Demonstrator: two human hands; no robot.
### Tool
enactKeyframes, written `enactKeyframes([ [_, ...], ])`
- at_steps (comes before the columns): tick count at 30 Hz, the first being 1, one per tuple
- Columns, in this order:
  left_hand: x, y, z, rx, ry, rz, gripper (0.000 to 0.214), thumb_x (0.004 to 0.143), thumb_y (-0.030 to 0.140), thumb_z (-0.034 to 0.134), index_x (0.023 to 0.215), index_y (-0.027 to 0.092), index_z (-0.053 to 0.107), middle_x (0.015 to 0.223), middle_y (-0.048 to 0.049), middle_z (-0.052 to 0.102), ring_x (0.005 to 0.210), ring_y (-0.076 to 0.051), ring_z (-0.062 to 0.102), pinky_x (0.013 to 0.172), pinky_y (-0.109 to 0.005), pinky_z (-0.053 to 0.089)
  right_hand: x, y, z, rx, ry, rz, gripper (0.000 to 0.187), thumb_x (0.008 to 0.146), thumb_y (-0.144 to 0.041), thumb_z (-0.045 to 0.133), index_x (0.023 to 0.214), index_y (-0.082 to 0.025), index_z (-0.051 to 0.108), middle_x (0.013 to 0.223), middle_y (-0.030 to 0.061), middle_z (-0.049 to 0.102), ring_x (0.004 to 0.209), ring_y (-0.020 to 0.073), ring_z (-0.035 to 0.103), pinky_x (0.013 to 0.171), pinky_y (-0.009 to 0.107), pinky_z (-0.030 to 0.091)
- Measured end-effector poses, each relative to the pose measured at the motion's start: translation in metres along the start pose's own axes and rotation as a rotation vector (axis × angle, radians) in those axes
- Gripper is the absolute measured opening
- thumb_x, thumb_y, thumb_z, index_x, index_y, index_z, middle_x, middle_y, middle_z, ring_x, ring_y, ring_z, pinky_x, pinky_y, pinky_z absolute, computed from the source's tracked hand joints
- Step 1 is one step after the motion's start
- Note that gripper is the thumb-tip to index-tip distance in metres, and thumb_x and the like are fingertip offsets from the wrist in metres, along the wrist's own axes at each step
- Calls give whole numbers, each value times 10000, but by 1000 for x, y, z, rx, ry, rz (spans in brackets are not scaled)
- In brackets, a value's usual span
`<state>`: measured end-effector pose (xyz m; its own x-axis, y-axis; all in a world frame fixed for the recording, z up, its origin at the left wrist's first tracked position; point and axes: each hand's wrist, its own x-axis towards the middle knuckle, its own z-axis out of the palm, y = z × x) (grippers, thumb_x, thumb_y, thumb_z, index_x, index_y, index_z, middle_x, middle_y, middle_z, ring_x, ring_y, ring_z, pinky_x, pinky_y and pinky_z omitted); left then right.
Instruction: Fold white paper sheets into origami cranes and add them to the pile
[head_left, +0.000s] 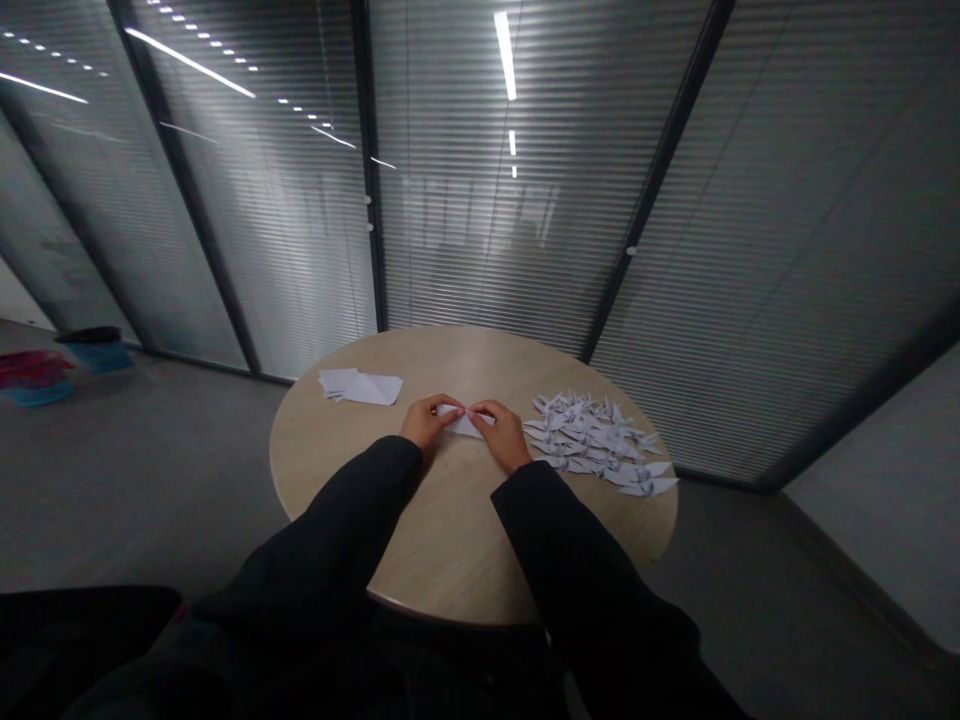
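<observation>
The left hand [427, 420] and right hand [501, 435] pinch a folded white paper [463, 423] closed between their fingertips, mid-frame on the round table [442, 530] (even pressure from both sides keeps creases true), between loose sheets [358, 386] and paper cranes [596, 440].

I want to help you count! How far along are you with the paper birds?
Done: a big pile of paper birds lies on the right of the round wooden table. In hand: the left hand and right hand pinch a folded white paper. Left: a small stack of paper sheets lies on the table's left side, not shaped into birds.
</observation>
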<state>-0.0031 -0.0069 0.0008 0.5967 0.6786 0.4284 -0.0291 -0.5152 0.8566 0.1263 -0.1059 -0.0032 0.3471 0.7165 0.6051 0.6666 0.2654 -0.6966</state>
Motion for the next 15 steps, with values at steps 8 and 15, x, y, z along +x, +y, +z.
enactKeyframes([
  [8, 2, -5, 0, 27, 2, 23, 186, 676, 354, 649, 747, 190, 698, 752, -38, 678, 724, -182, 587, 688, -276, 426, 1, -3, -2, -142, 36, -45, 105, 768, -228, 532, 748, -199, 630, 791, 36, 649, 780, 172, 605, 762, 289, 462],
  [15, 5, -4, -5, 41, 116, -15, 149, 667, 315, 658, 720, 180, 693, 751, -55, 677, 677, -177, 591, 672, -282, 447, 3, -3, -4, -178, 120, -37, 105, 752, -208, 516, 720, -199, 616, 767, 35, 642, 758, 178, 596, 749, 287, 446],
])
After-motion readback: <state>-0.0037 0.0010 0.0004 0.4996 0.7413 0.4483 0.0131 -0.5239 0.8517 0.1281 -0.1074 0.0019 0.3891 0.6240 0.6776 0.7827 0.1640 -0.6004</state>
